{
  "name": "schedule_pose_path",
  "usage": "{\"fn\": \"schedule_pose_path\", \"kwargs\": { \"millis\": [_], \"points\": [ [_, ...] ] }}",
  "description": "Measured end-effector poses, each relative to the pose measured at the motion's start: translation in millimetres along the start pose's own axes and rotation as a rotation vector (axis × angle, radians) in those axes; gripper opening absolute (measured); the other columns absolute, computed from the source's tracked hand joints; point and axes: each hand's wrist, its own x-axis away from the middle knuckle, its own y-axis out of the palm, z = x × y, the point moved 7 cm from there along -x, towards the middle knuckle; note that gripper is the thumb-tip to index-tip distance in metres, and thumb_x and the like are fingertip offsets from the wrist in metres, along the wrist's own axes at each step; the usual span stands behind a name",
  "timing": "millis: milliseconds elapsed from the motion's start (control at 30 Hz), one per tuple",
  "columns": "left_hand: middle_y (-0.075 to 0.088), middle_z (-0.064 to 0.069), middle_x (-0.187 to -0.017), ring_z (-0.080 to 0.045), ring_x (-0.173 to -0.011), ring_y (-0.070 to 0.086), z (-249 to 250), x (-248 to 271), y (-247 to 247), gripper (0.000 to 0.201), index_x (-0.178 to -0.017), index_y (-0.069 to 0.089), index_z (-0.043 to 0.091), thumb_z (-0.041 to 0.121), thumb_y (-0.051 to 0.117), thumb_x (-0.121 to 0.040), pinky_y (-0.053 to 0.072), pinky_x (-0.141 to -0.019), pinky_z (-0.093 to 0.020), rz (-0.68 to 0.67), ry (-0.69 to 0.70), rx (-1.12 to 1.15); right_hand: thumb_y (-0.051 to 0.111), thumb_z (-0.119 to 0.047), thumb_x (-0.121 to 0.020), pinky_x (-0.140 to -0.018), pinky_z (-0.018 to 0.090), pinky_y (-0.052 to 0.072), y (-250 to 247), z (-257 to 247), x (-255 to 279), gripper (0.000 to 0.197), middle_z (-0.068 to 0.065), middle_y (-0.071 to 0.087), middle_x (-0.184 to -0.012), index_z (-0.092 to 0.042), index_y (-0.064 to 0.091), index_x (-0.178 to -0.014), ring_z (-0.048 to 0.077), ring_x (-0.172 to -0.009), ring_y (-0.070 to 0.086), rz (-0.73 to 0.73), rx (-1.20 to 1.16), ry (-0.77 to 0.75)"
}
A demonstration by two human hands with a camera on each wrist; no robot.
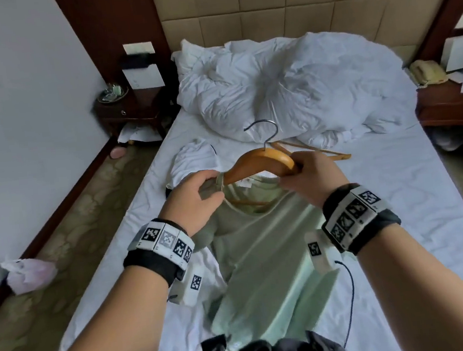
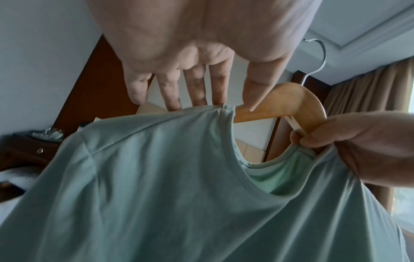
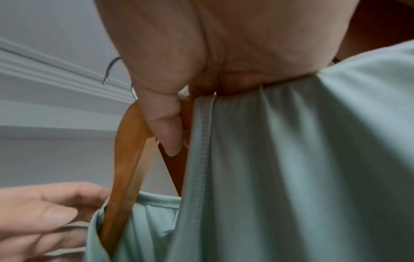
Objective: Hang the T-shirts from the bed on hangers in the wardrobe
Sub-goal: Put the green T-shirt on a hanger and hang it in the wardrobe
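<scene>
One pale green T-shirt (image 1: 264, 246) is held above the near half of the bed (image 1: 398, 185), its hem trailing toward the near edge; it reads as light, soft, limp knit with no stiffness of its own. A wooden hanger (image 1: 263, 161) with a metal hook (image 1: 265, 131) is partly inside the neck opening. The left end is already under the shoulder fabric, the right end still outside the collar. The left hand (image 1: 195, 196) pinches the collar and shoulder on its side. The right hand (image 1: 308, 178) grips the hanger's right arm together with the collar edge.

Judgement: take hold at the ribbed collar, the firmest part, and stretch it over the rigid arm; smooth wood may let the fabric slide off.

A white T-shirt (image 1: 194, 162) lies near the left edge, a second hanger (image 1: 322, 150) by the crumpled duvet (image 1: 301, 86).
</scene>
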Motion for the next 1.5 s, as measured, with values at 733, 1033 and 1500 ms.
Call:
{"fn": "schedule_pose_path", "kwargs": {
  "millis": [733,1033,1500],
  "points": [
    [0.063,0.005,-0.075,-0.020,-0.072,0.061,26.0,27.1,-330.1,0.021,-0.093,0.059,0.026,0.047,0.061,-0.097,0.051,-0.069,-0.036,0.448,0.176,-0.299,0.064,-0.012,-0.087,-0.070,0.027,0.051,-52.1,-329.3,-18.0,0.020,-0.006,0.068,-0.081,-0.029,0.072,-0.091,0.023,-0.083,0.068,0.359,0.183,-0.394],
    [0.068,-0.001,-0.086,-0.019,-0.077,0.064,9.6,94.9,-475.6,0.023,-0.109,0.065,0.027,0.046,0.061,-0.097,0.055,-0.073,-0.037,0.476,0.235,-0.420,0.063,-0.038,-0.099,-0.078,0.029,0.049,9.4,-427.6,9.3,0.037,-0.001,0.071,-0.119,-0.028,0.065,-0.135,0.023,-0.102,0.067,0.108,0.278,-0.416],
    [0.063,0.001,-0.086,-0.028,-0.082,0.062,-85.1,253.9,-597.3,0.019,-0.108,0.062,0.028,0.043,0.062,-0.097,0.047,-0.073,-0.035,0.708,-0.010,-0.501,0.071,-0.031,-0.091,-0.078,0.028,0.054,116.0,-607.9,130.1,0.010,-0.011,0.072,-0.087,-0.021,0.074,-0.092,0.009,-0.083,0.067,0.176,0.069,-0.947]
  ]
}}
